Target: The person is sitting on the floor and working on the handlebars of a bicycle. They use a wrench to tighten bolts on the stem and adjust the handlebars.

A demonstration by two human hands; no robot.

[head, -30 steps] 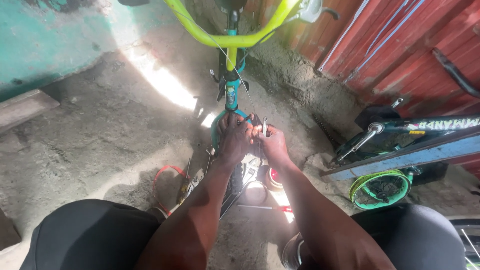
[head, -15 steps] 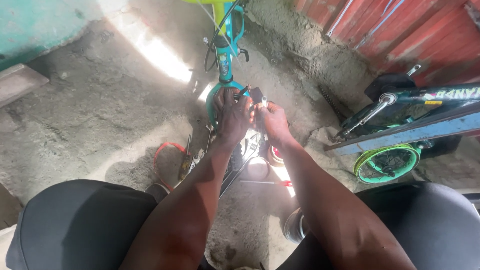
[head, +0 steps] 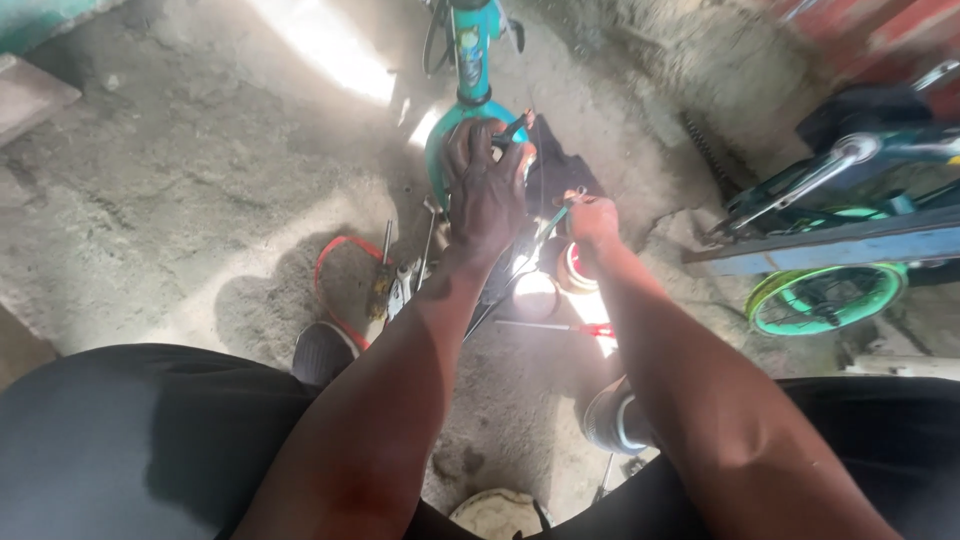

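Left grip (head: 487, 190) amid scattered tools (head: 400, 285)

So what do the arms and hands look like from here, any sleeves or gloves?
Both forearms are bare, no sleeves in view. The left hand and right hand wear no gloves; I see no watch or rings. Black trousers cover the knees.

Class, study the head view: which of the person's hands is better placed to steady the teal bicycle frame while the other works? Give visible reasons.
Probably the left hand: it already lies spread over the teal bicycle frame. The right hand sits apart, pinching a thin tool.
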